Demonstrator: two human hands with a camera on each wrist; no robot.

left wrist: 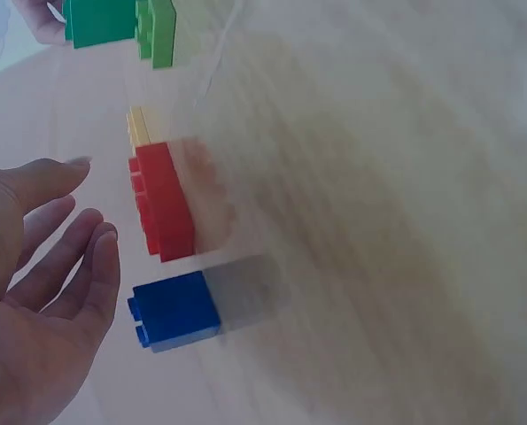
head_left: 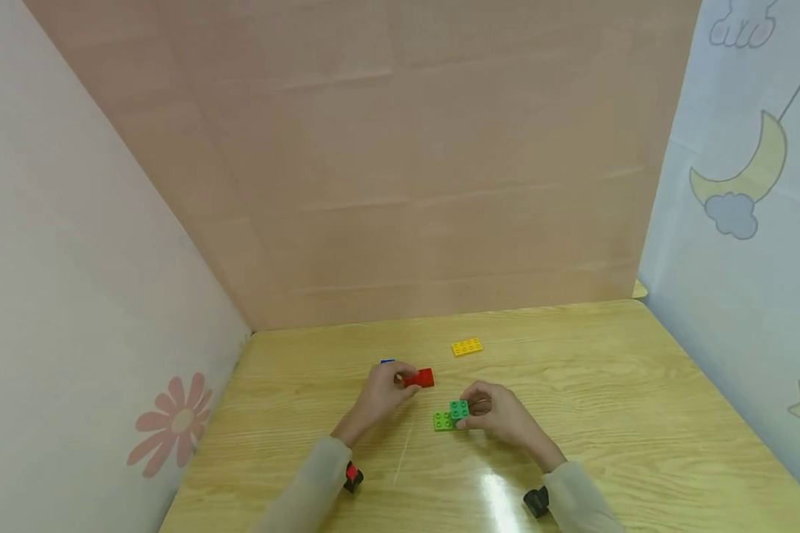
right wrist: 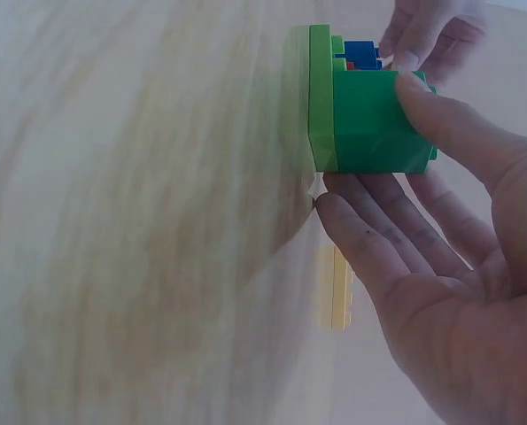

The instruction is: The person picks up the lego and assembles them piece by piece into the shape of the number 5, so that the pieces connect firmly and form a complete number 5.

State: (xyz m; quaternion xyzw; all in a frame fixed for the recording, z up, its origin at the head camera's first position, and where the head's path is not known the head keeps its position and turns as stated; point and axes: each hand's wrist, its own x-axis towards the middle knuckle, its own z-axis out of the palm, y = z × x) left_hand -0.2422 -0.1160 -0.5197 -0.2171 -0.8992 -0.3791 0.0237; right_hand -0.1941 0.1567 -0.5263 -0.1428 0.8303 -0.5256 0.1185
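My right hand holds a dark green brick between its thumb and fingers. That brick sits on one end of a flat light green brick, whose other studs show to its left in the head view. My left hand hovers beside a red brick, thumb and fingers loosely bent and apart, with a gap to the brick in the left wrist view. Close by the red brick stands a blue brick, mostly hidden behind the left hand in the head view.
A flat yellow brick lies farther back on the wooden table. A tan panel rises along the table's back edge, and patterned white walls flank both sides.
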